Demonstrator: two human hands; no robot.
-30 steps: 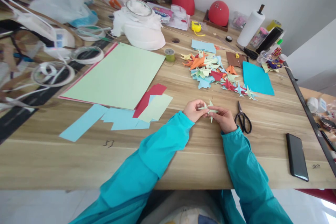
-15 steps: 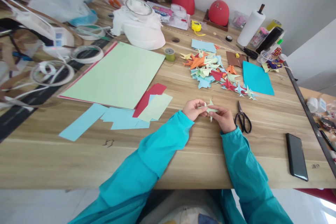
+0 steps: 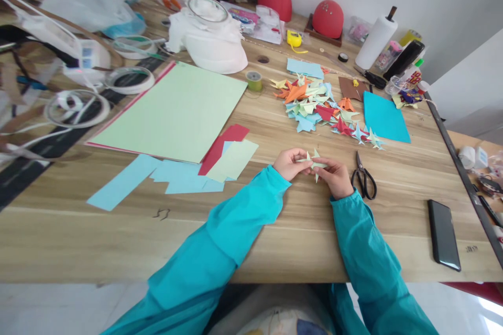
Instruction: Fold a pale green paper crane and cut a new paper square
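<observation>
Wooden tabletop fills the view, cluttered along its far edge, and both hands are busy right in the middle of it. The left hand has its fingertips pinched narrow on the left tip of a small pale green folded figure. The right hand closes thumb and forefinger on the other side. So the figure sits between the two hands, points sticking up and down, low at the wood; whether it touches the surface I cannot tell. Both wrists run back into teal sleeves.

Just beside the right hand lie black scissors, blades together and pointing away. Farther right, near the front edge, a dark phone lies flat.

Beyond the hands there's a pile of folded figures in orange, red, blue and green, with a teal square sheet at its right.

To the left, a small pale green sheet overlaps a red sheet and light blue strips. Behind them lies a large pale green sheet. A green thread spool stands between that sheet and the pile.
</observation>
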